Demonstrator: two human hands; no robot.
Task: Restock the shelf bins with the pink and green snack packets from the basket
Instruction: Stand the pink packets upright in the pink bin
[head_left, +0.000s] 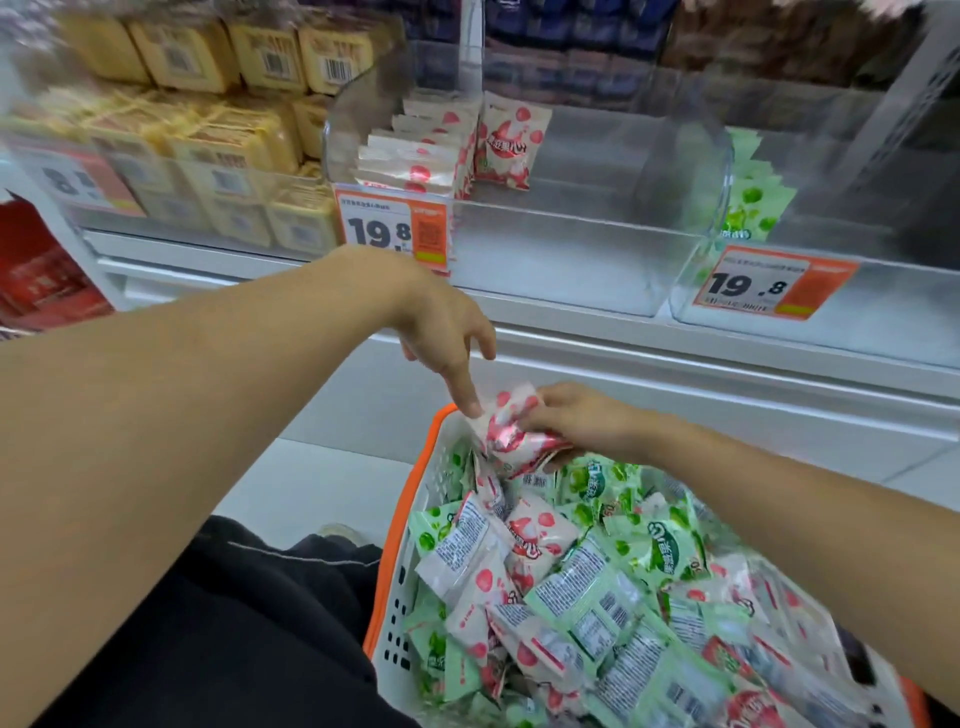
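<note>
A white basket with an orange rim (415, 480) at the lower right is full of pink and green snack packets (597, 587). My right hand (582, 421) grips a small bunch of pink packets (511, 428) just above the basket's far end. My left hand (444, 332) reaches down, its index finger touching the top of that bunch. On the shelf, a clear bin (519, 234) holds a row of pink packets (431, 150) at its left. A second clear bin (831, 306) to the right holds green packets (753, 202).
Yellow boxed goods (223, 150) fill the shelf to the left. Orange price tags (392, 228) reading 19.8 hang on both bin fronts. Red boxes (36, 260) stand at the far left. A white shelf ledge (675, 364) runs below the bins. My dark trousers (234, 623) lie beside the basket.
</note>
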